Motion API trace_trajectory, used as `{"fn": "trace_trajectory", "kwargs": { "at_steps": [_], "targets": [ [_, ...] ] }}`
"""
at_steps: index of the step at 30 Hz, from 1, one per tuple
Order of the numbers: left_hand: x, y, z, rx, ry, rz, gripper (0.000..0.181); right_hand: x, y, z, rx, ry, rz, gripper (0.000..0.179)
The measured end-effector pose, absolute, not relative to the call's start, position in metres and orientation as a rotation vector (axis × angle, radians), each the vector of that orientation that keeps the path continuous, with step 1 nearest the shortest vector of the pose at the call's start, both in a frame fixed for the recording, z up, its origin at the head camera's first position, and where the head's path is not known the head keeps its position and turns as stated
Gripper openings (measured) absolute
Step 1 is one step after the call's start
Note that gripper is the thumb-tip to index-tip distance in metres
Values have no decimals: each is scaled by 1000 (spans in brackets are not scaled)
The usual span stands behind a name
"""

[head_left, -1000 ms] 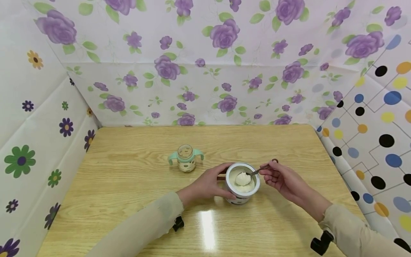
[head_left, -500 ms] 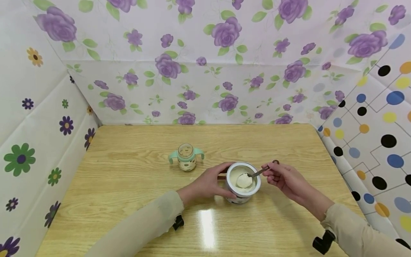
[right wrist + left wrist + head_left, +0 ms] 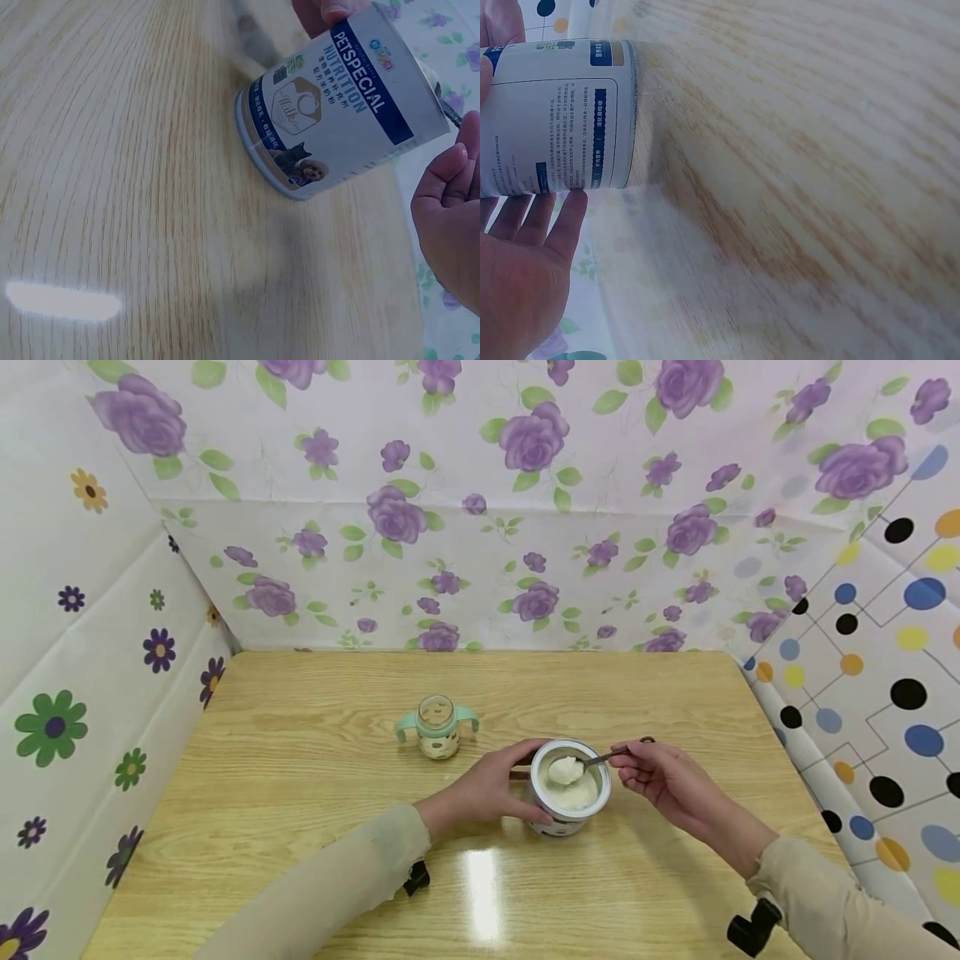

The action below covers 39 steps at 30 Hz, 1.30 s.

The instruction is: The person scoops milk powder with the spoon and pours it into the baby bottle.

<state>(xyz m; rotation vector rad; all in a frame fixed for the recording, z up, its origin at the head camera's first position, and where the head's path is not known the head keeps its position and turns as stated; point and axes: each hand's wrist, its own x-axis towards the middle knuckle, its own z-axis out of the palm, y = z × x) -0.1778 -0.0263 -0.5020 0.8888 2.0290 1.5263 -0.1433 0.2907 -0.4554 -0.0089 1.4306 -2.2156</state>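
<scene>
My left hand (image 3: pixel 491 787) grips a white can of pet milk powder (image 3: pixel 558 827) from its left side, fingers behind and thumb in front. The can stands on the table with its top open and pale powder inside; its blue-banded label (image 3: pixel 360 90) faces the right wrist camera. Thumb and fingers of my right hand (image 3: pixel 663 783) pinch the dark handle of a spoon (image 3: pixel 617 752) at the can's right. A rounded heap of powder (image 3: pixel 566 770) covers the spoon's bowl, which is within the can's mouth in the head view.
To the left, behind the can, stands a small clear bottle (image 3: pixel 438 739) with two mint-green handles and an open top. Floral sheets (image 3: pixel 480 568) rise behind the wooden table (image 3: pixel 315 710), and a dotted sheet (image 3: pixel 862 718) hangs at its right.
The heaped spoon has shifted slightly left and toward the far side of the can's mouth, its handle now lying flatter. My left hand and the can stay in place.
</scene>
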Motion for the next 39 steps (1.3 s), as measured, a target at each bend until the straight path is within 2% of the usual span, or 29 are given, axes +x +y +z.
{"fn": "trace_trajectory", "kwargs": {
  "at_steps": [39],
  "targets": [
    [-179, -26, -504, 899, 2021, 1535, 99, -138, 286, -465, -1, 1359, -2308, 41]
  ]
}}
